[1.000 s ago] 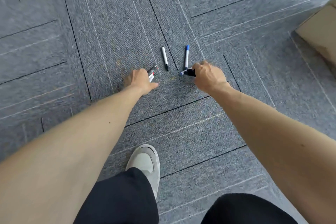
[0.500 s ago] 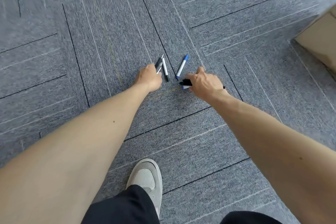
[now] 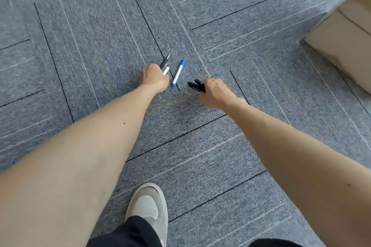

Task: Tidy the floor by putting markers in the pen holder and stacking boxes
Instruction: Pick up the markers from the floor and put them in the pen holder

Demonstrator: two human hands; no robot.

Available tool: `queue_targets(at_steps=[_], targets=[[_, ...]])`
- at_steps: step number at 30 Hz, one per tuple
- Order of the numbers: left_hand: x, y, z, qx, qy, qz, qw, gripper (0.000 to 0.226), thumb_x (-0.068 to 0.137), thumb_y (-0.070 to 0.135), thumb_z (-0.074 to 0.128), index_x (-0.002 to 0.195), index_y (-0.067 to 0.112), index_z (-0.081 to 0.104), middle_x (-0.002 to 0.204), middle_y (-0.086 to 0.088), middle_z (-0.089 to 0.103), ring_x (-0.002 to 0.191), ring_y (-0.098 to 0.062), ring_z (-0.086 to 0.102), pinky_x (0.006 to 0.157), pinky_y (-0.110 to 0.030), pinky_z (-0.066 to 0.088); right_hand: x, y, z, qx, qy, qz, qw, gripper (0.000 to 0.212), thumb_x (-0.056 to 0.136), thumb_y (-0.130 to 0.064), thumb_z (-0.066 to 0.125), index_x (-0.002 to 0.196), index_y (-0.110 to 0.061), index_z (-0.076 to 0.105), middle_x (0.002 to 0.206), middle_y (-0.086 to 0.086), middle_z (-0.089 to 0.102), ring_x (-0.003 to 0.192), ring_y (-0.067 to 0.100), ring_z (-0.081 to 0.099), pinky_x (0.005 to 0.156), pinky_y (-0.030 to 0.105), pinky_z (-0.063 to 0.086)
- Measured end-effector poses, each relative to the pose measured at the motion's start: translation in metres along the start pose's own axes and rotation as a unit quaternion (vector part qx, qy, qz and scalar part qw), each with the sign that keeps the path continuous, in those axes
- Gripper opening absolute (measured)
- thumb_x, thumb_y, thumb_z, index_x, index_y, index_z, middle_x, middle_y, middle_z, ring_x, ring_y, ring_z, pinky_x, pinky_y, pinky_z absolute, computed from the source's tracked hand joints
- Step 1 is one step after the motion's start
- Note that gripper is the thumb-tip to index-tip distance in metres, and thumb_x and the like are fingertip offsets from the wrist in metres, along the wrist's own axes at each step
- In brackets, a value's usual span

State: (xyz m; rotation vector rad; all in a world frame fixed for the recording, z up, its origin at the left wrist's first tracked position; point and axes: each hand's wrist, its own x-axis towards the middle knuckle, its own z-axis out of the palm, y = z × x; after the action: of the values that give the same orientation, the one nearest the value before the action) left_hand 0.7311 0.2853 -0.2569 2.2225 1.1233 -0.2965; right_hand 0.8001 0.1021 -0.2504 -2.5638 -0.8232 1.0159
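Left hand (image 3: 154, 79) clasps several markers (image 3: 165, 64); right hand (image 3: 216, 92) fists a bundle of black markers (image 3: 196, 86), presumably to gather many per trip. One blue-capped marker (image 3: 178, 73) lies on the carpet (image 3: 100, 46) between them, nearer the left.

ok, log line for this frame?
left hand: holds grey and red-capped markers | right hand: holds black markers | blue-capped white marker: loose on grey carpet

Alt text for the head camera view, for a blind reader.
A person's left hand grips a bunch of markers and the right hand grips black-capped markers over grey carpet; one blue-capped marker lies between them. A cardboard box sits at the right edge.
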Motion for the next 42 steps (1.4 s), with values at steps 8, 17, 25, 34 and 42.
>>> queue_targets(at_steps=[8, 17, 25, 34, 42], targets=[[-0.003, 0.024, -0.003, 0.005, 0.025, 0.071, 0.997, 0.037, 0.098, -0.001, 0.048, 0.134, 0.004, 0.040, 0.082, 0.000, 0.044, 0.067, -0.015, 0.049, 0.065, -0.036, 0.056, -0.003, 0.002, -0.015, 0.114, 0.038, 0.061, 0.991, 0.015, 0.096, -0.012, 0.046, 0.095, 0.002, 0.051, 0.089, 0.015, 0.062, 0.056, 0.016, 0.052, 0.033, 0.013, 0.035], [0.002, 0.032, 0.021, 0.110, -0.042, 0.086, 0.989, 0.031, 0.092, 0.030, 0.068, 0.109, 0.006, 0.058, 0.086, -0.006, 0.056, 0.061, -0.014, 0.048, 0.052, -0.027, 0.039, -0.022, 0.010, -0.018, 0.223, 0.051, 0.069, 0.971, 0.009, 0.101, -0.017, 0.047, 0.102, -0.010, 0.050, 0.089, 0.009, 0.057, 0.061, 0.013, 0.052, 0.051, 0.023, 0.046], [-0.045, 0.056, -0.036, 0.024, -0.122, 0.117, 0.985, 0.010, 0.099, 0.010, 0.051, 0.108, 0.005, 0.051, 0.090, -0.013, 0.060, 0.069, -0.023, 0.063, 0.051, -0.028, 0.051, -0.071, -0.016, -0.057, 0.320, 0.066, 0.111, 0.939, 0.027, 0.096, -0.029, 0.059, 0.079, -0.009, 0.052, 0.066, 0.001, 0.056, 0.041, 0.008, 0.045, 0.043, 0.025, 0.044], [-0.184, 0.171, -0.235, -0.130, -0.172, 0.097, 0.972, 0.018, 0.090, 0.004, 0.063, 0.088, 0.016, 0.049, 0.092, -0.010, 0.072, 0.056, -0.019, 0.068, 0.045, -0.025, 0.050, -0.225, -0.128, -0.236, 0.394, 0.126, 0.144, 0.899, 0.037, 0.089, -0.042, 0.063, 0.069, -0.012, 0.061, 0.061, 0.009, 0.066, 0.052, 0.024, 0.067, 0.049, 0.034, 0.057], [-0.334, 0.341, -0.452, -0.142, -0.138, 0.157, 0.968, 0.034, 0.089, 0.046, 0.067, 0.079, 0.016, 0.053, 0.063, -0.005, 0.062, 0.035, -0.014, 0.057, 0.043, -0.028, 0.050, -0.393, -0.233, -0.460, 0.400, 0.215, 0.163, 0.876, 0.046, 0.091, -0.043, 0.062, 0.057, -0.014, 0.048, 0.043, 0.001, 0.048, 0.028, 0.008, 0.043, 0.036, 0.019, 0.038]])
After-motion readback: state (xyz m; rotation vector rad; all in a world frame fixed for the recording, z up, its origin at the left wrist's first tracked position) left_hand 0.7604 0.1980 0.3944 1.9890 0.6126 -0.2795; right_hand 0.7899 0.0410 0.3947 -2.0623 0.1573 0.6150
